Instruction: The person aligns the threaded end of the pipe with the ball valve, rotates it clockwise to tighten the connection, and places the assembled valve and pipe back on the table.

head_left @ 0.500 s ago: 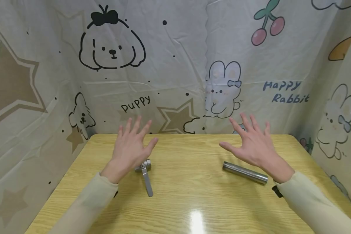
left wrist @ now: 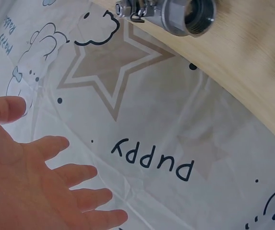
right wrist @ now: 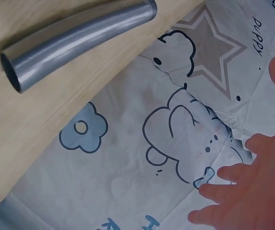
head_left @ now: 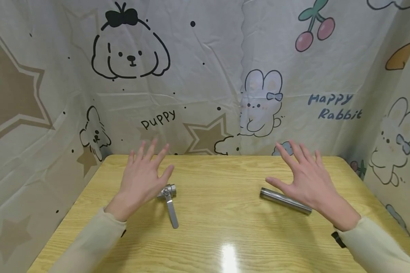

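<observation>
A metal ball valve (head_left: pixel 167 192) with a long flat lever handle (head_left: pixel 172 214) lies on the left half of the table. My left hand (head_left: pixel 141 178) hovers above and left of it, fingers spread, and hides part of the valve body. In the left wrist view the valve's threaded opening (left wrist: pixel 199 17) shows at the top. On the right lies a shiny metal pipe (head_left: pixel 283 200), hollow, with a threaded end (right wrist: pixel 150 9) in the right wrist view. My right hand (head_left: pixel 309 182) is held over its right end, fingers spread and holding nothing.
The wooden table (head_left: pixel 218 212) reaches back to a printed cloth curtain (head_left: pixel 205 87) that hangs behind it and along both sides. A bright light reflection (head_left: pixel 229 254) lies on the tabletop near the front.
Both hands have moved apart and slightly toward me, the left one leftward and the right one rightward. The valve and the pipe have stayed in place.
</observation>
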Demonstrator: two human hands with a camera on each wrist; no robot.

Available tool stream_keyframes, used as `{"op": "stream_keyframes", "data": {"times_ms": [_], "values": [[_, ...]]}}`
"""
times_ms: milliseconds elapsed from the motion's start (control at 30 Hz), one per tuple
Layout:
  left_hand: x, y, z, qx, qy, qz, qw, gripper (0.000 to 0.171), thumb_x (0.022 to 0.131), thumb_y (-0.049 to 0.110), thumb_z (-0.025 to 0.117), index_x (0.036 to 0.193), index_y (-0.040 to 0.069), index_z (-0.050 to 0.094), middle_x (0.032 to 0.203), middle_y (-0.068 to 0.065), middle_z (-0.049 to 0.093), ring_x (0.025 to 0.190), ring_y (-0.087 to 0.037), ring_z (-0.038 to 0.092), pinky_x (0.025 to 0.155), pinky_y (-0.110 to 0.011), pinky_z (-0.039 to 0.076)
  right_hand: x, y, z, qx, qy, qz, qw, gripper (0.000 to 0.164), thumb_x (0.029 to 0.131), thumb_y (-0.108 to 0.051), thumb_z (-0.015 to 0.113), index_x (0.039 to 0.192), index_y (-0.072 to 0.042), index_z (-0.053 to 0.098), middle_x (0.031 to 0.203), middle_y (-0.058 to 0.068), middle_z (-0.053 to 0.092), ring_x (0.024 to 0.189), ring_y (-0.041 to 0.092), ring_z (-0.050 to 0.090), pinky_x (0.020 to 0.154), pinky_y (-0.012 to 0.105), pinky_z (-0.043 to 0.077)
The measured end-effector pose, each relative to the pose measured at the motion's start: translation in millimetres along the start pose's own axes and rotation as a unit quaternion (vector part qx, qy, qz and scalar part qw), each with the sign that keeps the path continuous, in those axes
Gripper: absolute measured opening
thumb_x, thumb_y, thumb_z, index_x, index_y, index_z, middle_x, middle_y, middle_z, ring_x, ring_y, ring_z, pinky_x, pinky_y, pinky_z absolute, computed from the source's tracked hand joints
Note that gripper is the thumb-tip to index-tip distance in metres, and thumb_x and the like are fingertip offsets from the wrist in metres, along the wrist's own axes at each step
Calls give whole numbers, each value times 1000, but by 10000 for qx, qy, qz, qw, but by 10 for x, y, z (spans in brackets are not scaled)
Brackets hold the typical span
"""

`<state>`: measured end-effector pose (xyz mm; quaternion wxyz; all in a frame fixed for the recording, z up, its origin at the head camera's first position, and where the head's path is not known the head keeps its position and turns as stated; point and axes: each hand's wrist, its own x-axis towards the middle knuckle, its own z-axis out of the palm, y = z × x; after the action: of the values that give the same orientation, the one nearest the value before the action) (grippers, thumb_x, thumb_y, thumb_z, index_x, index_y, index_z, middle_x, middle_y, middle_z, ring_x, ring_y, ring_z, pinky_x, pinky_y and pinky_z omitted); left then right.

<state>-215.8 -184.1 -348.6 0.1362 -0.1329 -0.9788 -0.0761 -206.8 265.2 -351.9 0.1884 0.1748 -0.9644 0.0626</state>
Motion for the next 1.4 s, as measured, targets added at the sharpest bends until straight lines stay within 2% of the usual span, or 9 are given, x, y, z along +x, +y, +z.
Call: {"op": "stream_keyframes", "data": {"times_ms": [233, 400, 633, 833, 1000, 1267, 1400], "values": [[-93, -57, 7, -36, 144, 61, 9999, 65, 109, 49, 42, 167, 21, 34, 173, -18, 15, 158, -46, 7, 124, -69, 4, -136, 11, 17, 114, 30, -108, 9999, 105, 89, -71, 69, 168, -16, 28, 170, 27, 19, 151, 55, 21, 121, 75, 3], [-163, -104, 7, 51, 249, 111, 9996, 64, 106, 41, 43, 166, 21, 34, 173, -17, 17, 157, -48, 10, 123, -70, 6, -192, 17, 26, 153, 69, -189, 9997, 110, 86, -69, 75, 169, -17, 26, 168, 28, 25, 149, 54, 28, 118, 78, 15], [-235, -200, 42, 58, 169, 134, 9998, 69, 99, 33, 50, 165, 16, 38, 172, -19, 22, 157, -48, 10, 122, -72, 12, -288, 48, 45, 243, 2, -199, 9995, 111, 84, -63, 81, 169, -17, 26, 162, 32, 35, 139, 59, 39, 113, 80, 22], [-304, -309, 139, 81, 117, 196, 9997, 76, 92, 28, 62, 162, 9, 41, 168, -26, 28, 154, -52, 16, 120, -74, 17, -353, 68, 77, 194, 65, -212, 9996, 100, 82, -54, 87, 161, -9, 43, 149, 30, 51, 127, 56, 51, 101, 76, 38], [-367, -375, 230, 68, 2, 213, 9997, 78, 88, 28, 70, 158, 4, 45, 163, -30, 35, 151, -55, 23, 118, -75, 22, -396, 86, 108, 244, -255, 59, 9994, 87, 83, -50, 88, 150, -6, 56, 140, 28, 58, 122, 52, 56, 89, 75, 45], [-392, -465, 354, -118, -226, 184, 9995, 83, 85, 26, 80, 157, 1, 47, 159, -33, 39, 148, -57, 28, 115, -77, 23, -467, 177, 199, 388, -603, 183, 9973, 78, 82, -43, 91, 143, -4, 61, 132, 26, 65, 113, 49, 63, 78, 67, 53], [-396, -492, 396, -291, -415, 112, 9987, 86, 86, 28, 84, 157, 0, 45, 158, -34, 38, 145, -58, 32, 114, -76, 28, -495, 245, 235, 474, -775, 216, 9956, 74, 82, -41, 91, 139, -4, 63, 132, 24, 66, 113, 48, 63, 77, 67, 54]]}}
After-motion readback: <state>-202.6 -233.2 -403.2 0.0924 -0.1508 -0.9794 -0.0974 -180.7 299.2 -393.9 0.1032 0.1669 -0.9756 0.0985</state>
